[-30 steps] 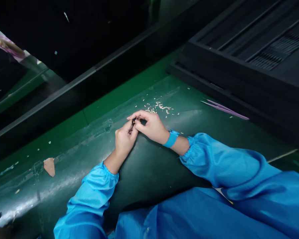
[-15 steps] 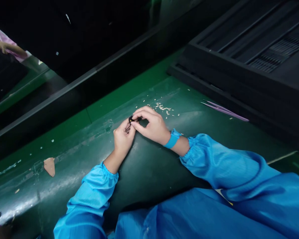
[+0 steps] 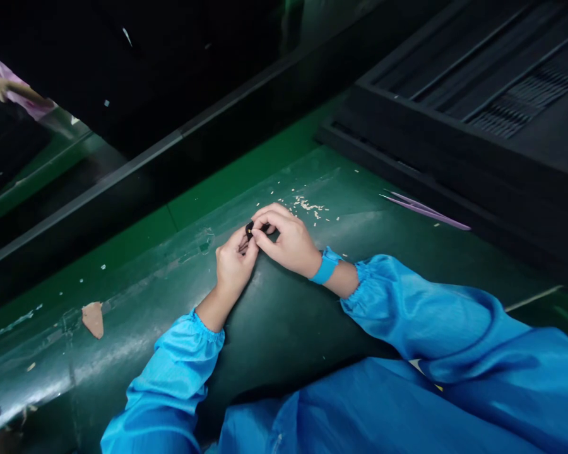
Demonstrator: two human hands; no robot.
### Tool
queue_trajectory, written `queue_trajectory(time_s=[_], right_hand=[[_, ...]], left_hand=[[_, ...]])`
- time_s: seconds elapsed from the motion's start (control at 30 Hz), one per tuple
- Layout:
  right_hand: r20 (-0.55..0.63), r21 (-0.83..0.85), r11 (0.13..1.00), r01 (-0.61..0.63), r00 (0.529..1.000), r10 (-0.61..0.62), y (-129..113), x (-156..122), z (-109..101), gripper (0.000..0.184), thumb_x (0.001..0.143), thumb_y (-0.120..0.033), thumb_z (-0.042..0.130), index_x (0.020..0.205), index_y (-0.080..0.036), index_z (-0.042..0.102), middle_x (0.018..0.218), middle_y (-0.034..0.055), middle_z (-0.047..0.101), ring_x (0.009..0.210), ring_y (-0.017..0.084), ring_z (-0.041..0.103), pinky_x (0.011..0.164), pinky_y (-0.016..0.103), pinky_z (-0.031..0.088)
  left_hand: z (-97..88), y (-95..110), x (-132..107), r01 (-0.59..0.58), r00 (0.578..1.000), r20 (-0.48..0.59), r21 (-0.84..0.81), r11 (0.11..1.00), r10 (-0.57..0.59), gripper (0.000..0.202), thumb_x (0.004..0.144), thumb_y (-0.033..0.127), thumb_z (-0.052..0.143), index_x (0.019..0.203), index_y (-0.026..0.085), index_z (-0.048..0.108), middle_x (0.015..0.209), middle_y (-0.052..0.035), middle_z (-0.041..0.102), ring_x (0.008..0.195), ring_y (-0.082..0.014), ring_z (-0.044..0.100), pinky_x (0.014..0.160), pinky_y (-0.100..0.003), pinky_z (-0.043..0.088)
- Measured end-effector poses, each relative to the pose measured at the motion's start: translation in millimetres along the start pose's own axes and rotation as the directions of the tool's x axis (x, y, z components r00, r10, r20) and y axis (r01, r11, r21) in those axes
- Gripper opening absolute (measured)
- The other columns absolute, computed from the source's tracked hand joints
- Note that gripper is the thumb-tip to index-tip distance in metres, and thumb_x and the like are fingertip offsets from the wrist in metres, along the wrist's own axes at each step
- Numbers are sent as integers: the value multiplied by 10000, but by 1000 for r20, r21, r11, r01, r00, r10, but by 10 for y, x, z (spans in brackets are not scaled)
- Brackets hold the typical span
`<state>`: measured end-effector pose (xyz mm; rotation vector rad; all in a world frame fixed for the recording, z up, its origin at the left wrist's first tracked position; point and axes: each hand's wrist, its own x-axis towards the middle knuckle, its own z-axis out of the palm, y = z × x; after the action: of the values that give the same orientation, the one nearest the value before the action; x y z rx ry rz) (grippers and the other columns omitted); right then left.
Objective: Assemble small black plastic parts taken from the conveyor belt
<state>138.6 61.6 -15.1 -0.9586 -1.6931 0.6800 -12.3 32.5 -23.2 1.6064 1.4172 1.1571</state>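
Note:
Both of my hands meet over the dark green work surface. My left hand and my right hand pinch one small black part between their fingertips, just above the surface. A tiny yellowish spot shows on the part. Both arms wear blue sleeves, and a blue wrist strap circles my right wrist.
Small pale scraps lie scattered beyond my hands. Purple tweezers rest to the right, beside a stack of black trays. A brown scrap lies at the left. Another person's arm shows far left.
My hands have shifted slightly and turned the small black part between the fingertips; it now shows more clearly than a second ago.

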Motion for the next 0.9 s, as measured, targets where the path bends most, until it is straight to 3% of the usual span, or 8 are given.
queue_trajectory(time_s=[0.27, 0.53, 0.9], right_hand=[[-32, -24, 1000, 3, 999, -3, -27, 15, -30, 81, 859, -134, 631, 877, -213, 637, 948, 54, 673, 879, 191, 649, 715, 321, 541], [0, -139, 986, 96, 995, -97, 0, -23, -20, 101, 935, -152, 588, 913, -220, 660, 995, 70, 692, 944, 218, 658, 832, 383, 553], [34, -138, 988, 70, 997, -66, -16, 2, -26, 97, 912, -146, 579, 871, -227, 612, 1023, 80, 666, 980, 234, 635, 864, 402, 550]], left_hand=[[12, -23, 9, 54, 999, -2, -109, 993, -54, 295, 921, 296, 654, 1184, 172, 704, 1128, -94, 783, 1007, -221, 769, 946, -368, 635], [-4, 13, -1, -24, 1000, 4, -3, 1000, 24, 261, 927, 278, 641, 1152, 176, 723, 1065, -78, 794, 930, -205, 779, 881, -342, 647], [-3, -11, -4, -19, 999, 27, -6, 1000, 19, 299, 934, 320, 640, 1190, 188, 717, 1093, -73, 791, 975, -215, 773, 911, -360, 640]])
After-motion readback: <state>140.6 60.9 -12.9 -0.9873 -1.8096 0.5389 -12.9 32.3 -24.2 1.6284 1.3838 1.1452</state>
